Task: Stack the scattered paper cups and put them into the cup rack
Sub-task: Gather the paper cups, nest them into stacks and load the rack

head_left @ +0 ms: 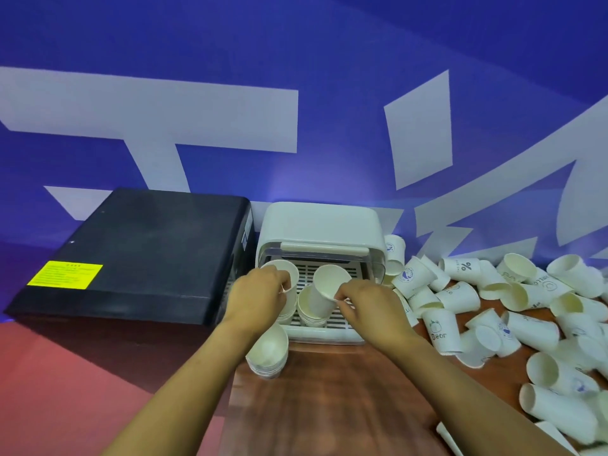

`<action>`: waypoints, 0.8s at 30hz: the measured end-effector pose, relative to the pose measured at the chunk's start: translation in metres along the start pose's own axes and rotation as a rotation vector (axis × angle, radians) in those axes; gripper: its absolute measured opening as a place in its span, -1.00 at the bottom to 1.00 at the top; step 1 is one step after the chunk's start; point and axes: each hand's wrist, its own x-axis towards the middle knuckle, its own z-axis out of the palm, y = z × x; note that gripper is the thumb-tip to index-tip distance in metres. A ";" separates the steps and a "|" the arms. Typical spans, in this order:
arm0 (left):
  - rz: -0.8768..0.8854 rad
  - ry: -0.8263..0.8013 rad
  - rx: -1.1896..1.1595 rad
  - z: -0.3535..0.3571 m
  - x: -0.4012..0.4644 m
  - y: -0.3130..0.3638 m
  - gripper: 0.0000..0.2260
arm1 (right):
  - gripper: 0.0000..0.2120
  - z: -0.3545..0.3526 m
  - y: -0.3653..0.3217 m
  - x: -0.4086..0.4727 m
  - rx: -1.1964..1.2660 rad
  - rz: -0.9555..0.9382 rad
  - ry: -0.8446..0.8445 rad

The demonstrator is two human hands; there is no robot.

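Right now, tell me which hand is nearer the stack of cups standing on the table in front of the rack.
Left. The left hand holds a cup just above and behind the stack; the right hand pinches another cup's rim farther right, over the cup rack.

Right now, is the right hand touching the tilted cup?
Touching. The head view shows the right hand pinching the tilted cup's rim.

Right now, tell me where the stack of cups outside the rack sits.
In the head view, the stack of cups lies tilted on the wooden table, below the left hand, against the cup rack's front left corner.
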 end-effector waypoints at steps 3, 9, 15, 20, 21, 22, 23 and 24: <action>0.016 -0.029 0.012 0.010 0.005 -0.003 -0.81 | -0.87 0.012 0.001 0.003 -0.031 -0.011 -0.058; 0.010 -0.124 0.003 0.027 0.012 -0.009 -0.79 | -0.78 0.024 0.000 0.007 -0.037 0.001 -0.179; -0.037 -0.200 -0.051 0.036 0.012 -0.013 -0.75 | -0.70 0.034 0.007 0.005 -0.003 -0.036 -0.279; -0.045 -0.203 -0.082 0.033 0.008 -0.009 -0.75 | -0.71 0.030 0.011 0.001 0.032 -0.037 -0.285; -0.046 -0.195 -0.093 0.031 0.006 -0.007 -0.76 | -0.71 0.028 0.011 -0.001 0.037 -0.034 -0.283; -0.045 -0.178 -0.105 0.029 0.004 -0.004 -0.76 | -0.71 0.026 0.012 -0.003 0.042 -0.029 -0.284; -0.041 -0.153 -0.118 0.027 0.002 -0.001 -0.77 | -0.71 0.024 0.014 -0.005 0.048 -0.024 -0.284; -0.038 -0.124 -0.132 0.026 0.000 0.003 -0.78 | -0.71 0.022 0.016 -0.007 0.053 -0.018 -0.287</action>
